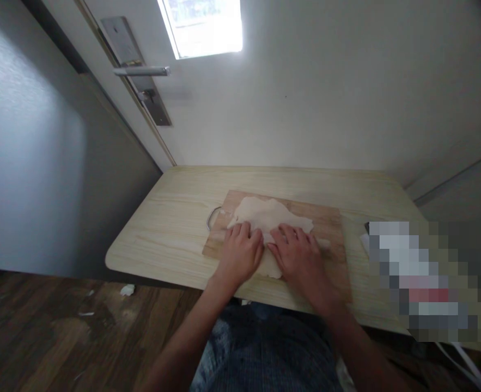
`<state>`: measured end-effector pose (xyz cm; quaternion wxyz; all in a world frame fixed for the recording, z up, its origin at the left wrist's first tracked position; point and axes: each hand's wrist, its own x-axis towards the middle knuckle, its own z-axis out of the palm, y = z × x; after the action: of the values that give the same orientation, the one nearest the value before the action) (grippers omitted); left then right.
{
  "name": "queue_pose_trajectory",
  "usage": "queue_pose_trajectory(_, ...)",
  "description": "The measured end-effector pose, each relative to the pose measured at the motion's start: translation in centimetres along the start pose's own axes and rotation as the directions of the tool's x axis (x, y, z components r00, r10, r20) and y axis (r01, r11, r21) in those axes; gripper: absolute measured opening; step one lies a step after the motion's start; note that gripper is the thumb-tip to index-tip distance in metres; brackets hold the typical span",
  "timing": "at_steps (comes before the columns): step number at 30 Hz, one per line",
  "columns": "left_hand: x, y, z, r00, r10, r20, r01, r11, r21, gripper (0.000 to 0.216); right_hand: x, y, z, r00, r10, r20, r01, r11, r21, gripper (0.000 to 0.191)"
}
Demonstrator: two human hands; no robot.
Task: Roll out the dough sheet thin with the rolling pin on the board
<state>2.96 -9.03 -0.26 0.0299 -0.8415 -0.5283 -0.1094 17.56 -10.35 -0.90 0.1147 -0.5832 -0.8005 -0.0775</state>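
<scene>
Both palms lie flat, left hand (240, 253) and right hand (299, 258), gripping nothing, over a pin (324, 243) on dough (267, 215); press evenly, keeping it on the board (326, 218).

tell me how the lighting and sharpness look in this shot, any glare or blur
Head view: the window is blown out to white glare; the wall beside the door handle fades to shadow at left. The dough, left hand and right hand on the cutting board look soft but evenly lit. A pixelated block hides part of the table at right.
</scene>
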Motion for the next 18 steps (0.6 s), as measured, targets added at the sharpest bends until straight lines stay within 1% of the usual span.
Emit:
queue_pose_trajectory(2, 1.9, -1.2, 0.0, 0.999, 0.037, 0.003, -0.036, 0.998, -0.049, 0.025, 1.6, 0.8, 0.1, 0.999, 0.005, 0.04, -0.006, 1.0, 0.014, 0.033)
queue_pose_trajectory(3, 2.9, -1.9, 0.1, 0.999, 0.045, -0.015, -0.046, 0.996, -0.075, 0.024, 2.5, 1.2, 0.2, 0.999, 0.008, 0.045, -0.009, 1.0, 0.024, 0.034)
queue_pose_trajectory(6, 5.6, -3.4, 0.3, 0.994, 0.078, -0.074, -0.085, 0.991, -0.106, 0.025, 5.0, 2.5, 0.7, 1.0, -0.001, 0.028, 0.0, 0.999, 0.037, 0.038)
queue_pose_trajectory(7, 6.2, -3.6, 0.3, 0.994, 0.086, -0.074, -0.093, 0.991, -0.096, 0.025, 5.6, 2.8, 0.9, 1.0, -0.01, 0.022, 0.009, 0.999, 0.036, 0.039)
queue_pose_trajectory(9, 6.8, -3.7, 0.3, 0.996, 0.083, -0.038, -0.086, 0.994, -0.068, 0.026, 6.2, 3.1, 1.2, 0.999, -0.035, 0.022, 0.034, 0.999, 0.037, 0.04)
queue_pose_trajectory(12, 6.2, -3.1, 0.3, 0.998, 0.05, 0.023, -0.049, 0.998, -0.041, 0.031, 5.5, 2.8, 1.1, 0.997, -0.056, 0.044, 0.054, 0.997, 0.055, 0.042)
queue_pose_trajectory(15, 4.0, -2.0, 0.2, 1.0, 0.016, 0.011, -0.015, 1.0, -0.019, 0.032, 3.5, 1.9, 0.5, 0.997, -0.059, 0.046, 0.055, 0.995, 0.082, 0.042)
queue_pose_trajectory(18, 1.4, -1.0, 0.1, 1.0, -0.004, -0.013, 0.003, 1.0, -0.005, 0.031, 1.0, 0.8, 0.2, 0.999, -0.053, 0.01, 0.052, 0.995, 0.083, 0.037)
